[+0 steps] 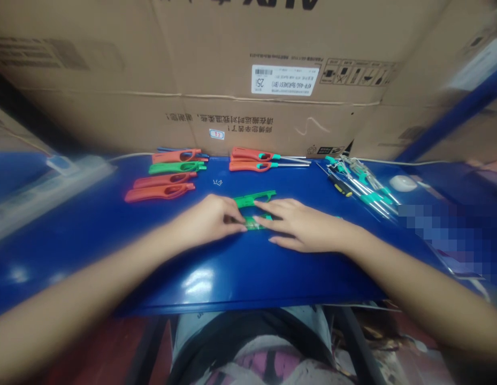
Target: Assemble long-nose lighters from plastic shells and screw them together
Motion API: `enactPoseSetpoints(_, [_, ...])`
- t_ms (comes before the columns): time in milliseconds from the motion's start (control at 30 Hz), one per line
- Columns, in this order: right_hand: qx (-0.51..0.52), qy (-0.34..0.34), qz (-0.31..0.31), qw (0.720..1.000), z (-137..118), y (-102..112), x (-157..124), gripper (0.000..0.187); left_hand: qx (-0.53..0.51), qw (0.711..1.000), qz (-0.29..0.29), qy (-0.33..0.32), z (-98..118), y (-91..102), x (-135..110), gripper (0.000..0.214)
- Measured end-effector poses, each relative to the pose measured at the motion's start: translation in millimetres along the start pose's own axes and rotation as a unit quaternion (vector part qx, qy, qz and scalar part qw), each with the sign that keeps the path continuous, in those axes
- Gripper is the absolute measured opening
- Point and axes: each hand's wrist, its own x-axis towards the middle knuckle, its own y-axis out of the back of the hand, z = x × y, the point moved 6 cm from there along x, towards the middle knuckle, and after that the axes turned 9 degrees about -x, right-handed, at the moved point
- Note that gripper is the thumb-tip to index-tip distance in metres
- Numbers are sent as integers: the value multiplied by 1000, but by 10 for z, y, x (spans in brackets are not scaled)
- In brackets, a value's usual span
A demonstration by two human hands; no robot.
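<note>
My left hand and my right hand meet over a green lighter body lying on the blue table. The left fingers curl and pinch its left end. The right fingers lie stretched across its right part, pressing it down. A green lighter shell half lies just beyond the fingertips, touching neither hand clearly.
Orange and green lighter shells lie at the back left. Two assembled orange lighters rest at the back centre. A pile of metal tubes with teal parts and a screwdriver lies at the right. Large cardboard boxes wall the far edge.
</note>
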Motion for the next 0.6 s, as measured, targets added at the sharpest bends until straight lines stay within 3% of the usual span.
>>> enactPoseSetpoints(267, [29, -14, 39, 999, 80, 14, 14, 46, 16, 1000, -14, 13, 24, 38, -5, 16])
enactPoseSetpoints(467, [2, -141, 90, 986, 337, 53, -18, 44, 26, 999, 33, -29, 111, 117, -33, 30])
enactPoseSetpoints(600, [-23, -204, 95, 974, 523, -20, -84, 45, 113, 988, 73, -73, 110, 165, -34, 26])
